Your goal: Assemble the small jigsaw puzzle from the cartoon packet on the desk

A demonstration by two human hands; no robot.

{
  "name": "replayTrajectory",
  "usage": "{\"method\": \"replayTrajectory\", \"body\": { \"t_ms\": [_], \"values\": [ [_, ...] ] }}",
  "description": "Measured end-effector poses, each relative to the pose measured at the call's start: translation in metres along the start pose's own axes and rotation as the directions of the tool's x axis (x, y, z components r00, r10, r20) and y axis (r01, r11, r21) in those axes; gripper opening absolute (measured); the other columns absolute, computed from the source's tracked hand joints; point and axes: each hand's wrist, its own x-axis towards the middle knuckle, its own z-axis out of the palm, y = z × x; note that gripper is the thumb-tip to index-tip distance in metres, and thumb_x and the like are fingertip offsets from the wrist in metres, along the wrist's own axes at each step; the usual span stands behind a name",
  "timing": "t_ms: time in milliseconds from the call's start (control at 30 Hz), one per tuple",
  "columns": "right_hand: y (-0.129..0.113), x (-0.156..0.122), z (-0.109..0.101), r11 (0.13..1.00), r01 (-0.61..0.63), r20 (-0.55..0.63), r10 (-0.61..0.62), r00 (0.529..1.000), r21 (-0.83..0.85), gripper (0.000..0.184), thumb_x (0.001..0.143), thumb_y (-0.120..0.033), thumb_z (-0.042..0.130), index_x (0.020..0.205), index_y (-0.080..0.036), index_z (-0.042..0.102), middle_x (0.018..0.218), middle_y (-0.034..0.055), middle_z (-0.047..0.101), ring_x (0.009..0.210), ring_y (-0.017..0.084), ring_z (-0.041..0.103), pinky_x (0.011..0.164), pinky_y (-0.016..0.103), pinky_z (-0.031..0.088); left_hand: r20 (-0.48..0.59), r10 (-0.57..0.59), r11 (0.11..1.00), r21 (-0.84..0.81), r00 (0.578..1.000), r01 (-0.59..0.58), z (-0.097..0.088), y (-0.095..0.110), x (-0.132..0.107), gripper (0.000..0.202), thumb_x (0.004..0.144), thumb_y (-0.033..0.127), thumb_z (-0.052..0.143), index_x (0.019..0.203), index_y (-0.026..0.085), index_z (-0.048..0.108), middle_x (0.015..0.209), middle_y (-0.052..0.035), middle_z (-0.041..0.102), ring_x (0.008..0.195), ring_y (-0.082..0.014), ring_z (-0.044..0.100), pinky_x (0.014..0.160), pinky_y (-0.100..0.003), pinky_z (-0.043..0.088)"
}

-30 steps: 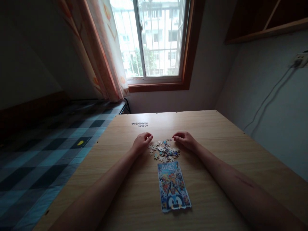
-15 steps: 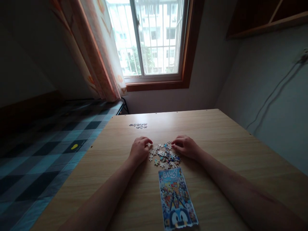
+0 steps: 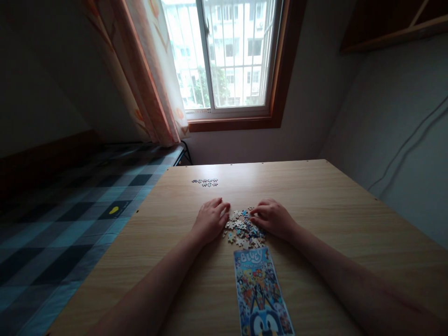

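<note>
A loose heap of jigsaw puzzle pieces [image 3: 241, 227], some showing pale backs and some printed blue, lies in the middle of the wooden table. Along its left edge rests my left hand [image 3: 212, 219], fingers apart and touching the outer pieces. My right hand [image 3: 275, 218] lies on the opposite side, its bent fingers a little apart, fingertips among the pieces at the upper right. No lifted piece shows in either hand. Just below the heap is a printed Bluey puzzle sheet or packet [image 3: 262, 291], blue-framed and crowded with cartoon figures.
Farther back on the table [image 3: 290, 182], several puzzle pieces [image 3: 206, 182] lie in two short rows. A bed with a checked cover [image 3: 136, 179] stands along the left. Behind are a barred window [image 3: 238, 56] and a curtain [image 3: 150, 79]; a cable [image 3: 406, 142] hangs on the right wall.
My left hand has moved right against the heap, and pieces on that side now sit closer in. My right hand stays nearly in place. The whole view has shifted slightly.
</note>
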Motion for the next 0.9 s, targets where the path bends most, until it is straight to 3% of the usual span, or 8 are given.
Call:
{"method": "replayTrajectory", "body": {
  "t_ms": [167,267,400,500,600,700,800,900],
  "values": [
    [0.003,0.002,-0.002,0.985,-0.012,-0.01,0.014,1.0,0.174,0.006,0.082,-0.028,0.073,0.083,-0.022,0.077,0.08,0.0032,0.071,0.08,0.018,0.063,0.079,0.031,0.043,0.094,0.069,0.996,0.054,0.993,-0.074,-0.002,0.003,-0.004,0.039,0.101,0.041,0.04,0.136,0.036,0.057,0.15,-0.0064,0.048,0.142,-0.0279,0.037,0.114,-0.057,0.029],
    [0.007,0.002,-0.002,0.934,-0.086,0.011,0.088,0.996,0.347,0.011,0.083,-0.029,0.071,0.083,-0.02,0.076,0.082,0.0036,0.073,0.077,0.017,0.065,0.074,0.029,0.047,0.098,0.134,0.991,0.006,0.986,-0.135,-0.003,0.004,-0.006,0.038,0.102,0.041,0.039,0.133,0.04,0.06,0.148,-0.004,0.051,0.14,-0.0275,0.04,0.113,-0.058,0.03],
    [0.009,0.002,-0.002,0.876,-0.159,-0.011,0.184,0.983,0.456,0.019,0.084,-0.036,0.069,0.085,-0.018,0.075,0.082,0.0052,0.074,0.076,0.018,0.067,0.071,0.028,0.05,0.002,0.177,0.983,-0.046,0.984,-0.176,-0.004,0.005,-0.005,0.033,0.1,0.035,0.044,0.125,0.034,0.066,0.137,-0.0049,0.061,0.13,-0.026,0.05,0.112,-0.058,0.032],
    [0.006,0.001,-0.002,0.887,-0.121,-0.067,0.168,0.984,0.445,0.018,0.084,-0.036,0.069,0.085,-0.018,0.074,0.082,0.0052,0.074,0.077,0.018,0.068,0.074,0.029,0.052,-0.178,0.186,0.98,-0.031,0.966,-0.194,-0.009,0.01,-0.005,0.029,0.097,0.028,0.05,0.12,0.027,0.068,0.126,-0.0066,0.067,0.119,-0.0246,0.058,0.111,-0.059,0.032],
    [-0.002,-0.001,-0.001,0.871,-0.041,-0.09,0.098,0.991,0.49,0.016,0.085,-0.034,0.069,0.086,-0.018,0.073,0.084,0.0047,0.074,0.079,0.017,0.068,0.076,0.028,0.053,-0.352,0.285,0.95,-0.016,0.892,-0.311,-0.016,0.019,-0.007,0.022,0.095,0.029,0.057,0.111,0.024,0.07,0.112,-0.006,0.072,0.105,-0.0217,0.064,0.109,-0.053,0.037],
    [-0.014,-0.004,0.002,0.829,0.008,-0.077,0.043,0.996,0.559,0.016,0.086,-0.034,0.069,0.089,-0.019,0.072,0.086,0.0041,0.073,0.081,0.016,0.069,0.076,0.027,0.054,-0.411,0.392,0.897,-0.03,0.823,-0.442,-0.021,0.031,-0.011,0.021,0.093,0.032,0.062,0.108,0.022,0.071,0.105,-0.0059,0.074,0.097,-0.0203,0.066,0.097,-0.044,0.049],
    [-0.026,-0.005,0.005,0.821,0.045,-0.071,-0.005,0.997,0.57,0.013,0.087,-0.031,0.069,0.09,-0.019,0.071,0.087,0.0033,0.073,0.081,0.016,0.069,0.076,0.026,0.054,-0.424,0.427,0.854,-0.102,0.799,-0.51,-0.021,0.041,-0.015,0.018,0.093,0.028,0.062,0.108,0.021,0.07,0.101,-0.0055,0.075,0.092,-0.0182,0.067,0.082,-0.034,0.056],
    [-0.032,-0.004,0.006,0.837,0.094,-0.09,-0.054,0.994,0.539,0.01,0.088,-0.029,0.067,0.088,-0.019,0.07,0.086,0.0028,0.073,0.079,0.015,0.068,0.075,0.026,0.053,-0.443,0.399,0.841,-0.172,0.803,-0.513,-0.018,0.044,-0.018,0.013,0.094,0.022,0.06,0.102,0.021,0.072,0.097,-0.0033,0.076,0.085,-0.0151,0.069,0.074,-0.028,0.056]
  ]
}}
